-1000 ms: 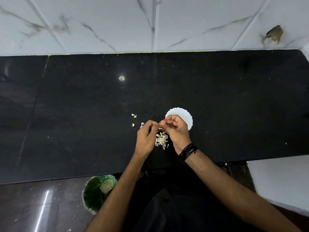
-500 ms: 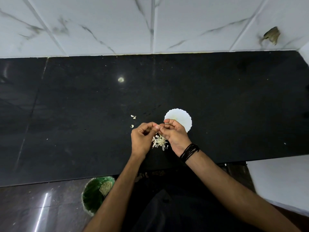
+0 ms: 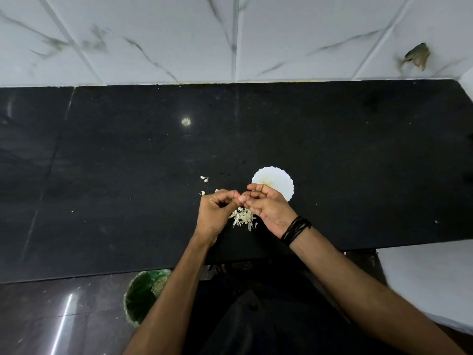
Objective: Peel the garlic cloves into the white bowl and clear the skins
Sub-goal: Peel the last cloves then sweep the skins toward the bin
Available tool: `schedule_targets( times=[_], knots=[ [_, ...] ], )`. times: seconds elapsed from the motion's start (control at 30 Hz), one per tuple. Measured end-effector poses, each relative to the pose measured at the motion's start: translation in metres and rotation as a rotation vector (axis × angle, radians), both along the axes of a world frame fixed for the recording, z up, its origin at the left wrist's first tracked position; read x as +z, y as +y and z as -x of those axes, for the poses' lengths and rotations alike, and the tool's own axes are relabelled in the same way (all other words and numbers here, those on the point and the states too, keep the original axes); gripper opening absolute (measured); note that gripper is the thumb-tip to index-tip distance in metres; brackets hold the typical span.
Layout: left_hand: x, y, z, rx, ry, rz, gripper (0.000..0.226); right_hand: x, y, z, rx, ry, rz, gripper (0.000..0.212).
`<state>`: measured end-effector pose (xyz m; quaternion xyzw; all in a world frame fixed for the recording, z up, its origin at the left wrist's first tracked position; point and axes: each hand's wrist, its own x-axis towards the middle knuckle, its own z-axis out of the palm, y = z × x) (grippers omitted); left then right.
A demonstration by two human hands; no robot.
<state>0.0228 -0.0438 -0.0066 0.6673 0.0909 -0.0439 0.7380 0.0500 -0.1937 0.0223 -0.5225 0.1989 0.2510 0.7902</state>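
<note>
My left hand (image 3: 215, 213) and my right hand (image 3: 268, 208) meet fingertip to fingertip above the black counter (image 3: 102, 175), curled around something small that the fingers hide, probably a garlic clove. A heap of pale garlic skins (image 3: 243, 217) lies on the counter right under them. The white bowl (image 3: 279, 183), scalloped at the rim, stands just beyond my right hand, which covers its near edge. A few loose skin bits (image 3: 204, 178) lie to the left of the bowl.
A green bin (image 3: 142, 294) holding scraps stands on the floor below the counter's front edge, left of my left arm. A white surface (image 3: 430, 278) juts in at the lower right. Marble wall tiles (image 3: 230, 34) close the counter's far side.
Both hands have shifted slightly left and away from me while keeping their fingertips together. The skin heap and the bowl stay where they were.
</note>
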Motion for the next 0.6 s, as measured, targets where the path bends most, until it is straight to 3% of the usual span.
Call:
schedule_targets(
  times=[0.23, 0.6],
  knots=[
    [0.0006, -0.0015, -0.0004, 0.033, 0.008, -0.007, 0.007, -0.0020, -0.0019, 0.0002, 0.056, -0.093, 0.064, 0.034],
    [-0.0032, -0.0030, -0.0049, 0.053, 0.119, -0.036, 0.008, -0.0040, 0.0040, 0.0061, 0.116, -0.446, 0.546, 0.035]
  ],
)
